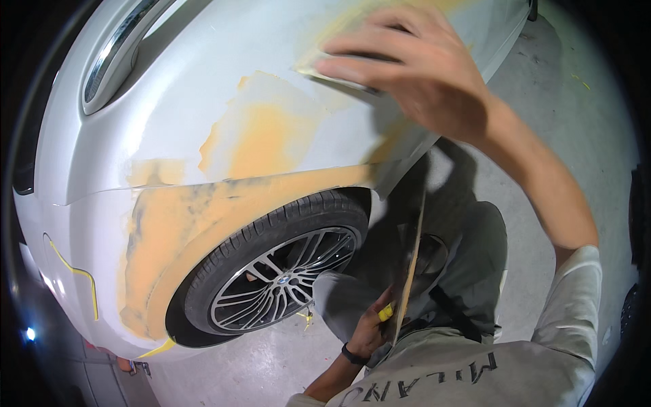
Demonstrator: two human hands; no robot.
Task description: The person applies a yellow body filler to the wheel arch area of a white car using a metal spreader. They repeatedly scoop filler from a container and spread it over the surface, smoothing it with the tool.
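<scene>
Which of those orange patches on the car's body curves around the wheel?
The large, grey-smudged patch along the edge of the wheel arch, over the wheel. The jagged-edged patch sits higher on the body, apart from the arch.

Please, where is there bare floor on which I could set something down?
Bare floor shows between the wheel and the left forearm, though yellow scraps lie beside the wheel. More shows beyond the right forearm, bordered by dark things at the picture's right edge. It is crowded around the legs, where the left hand holds a thin board.
</scene>
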